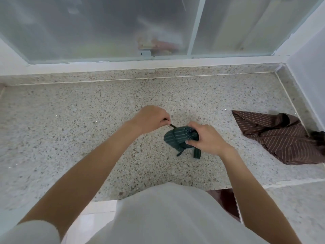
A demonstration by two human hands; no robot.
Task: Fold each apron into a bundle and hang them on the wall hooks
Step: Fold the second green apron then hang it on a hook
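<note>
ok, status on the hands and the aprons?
Left hand pinching strap taut. Right hand gripping green apron bundle on counter. Brown apron unfolded, right side. No hooks visible.

- Two aprons are showing: one green striped apron (177, 138), rolled into a tight bundle, and one brown striped apron (274, 136), lying loose and spread at the right of the desk.
- Two strap ends (197, 153) are hanging from the green bundle's near side; one more strap (171, 125) is running taut from the bundle to the left.
- Two hands are working: one left hand (151, 118) and one right hand (205, 138).
- One speckled stone desk (79, 124) is carrying both aprons.
- Two frosted window panes (98, 27) are standing behind the desk, with one frame bar between them.
</note>
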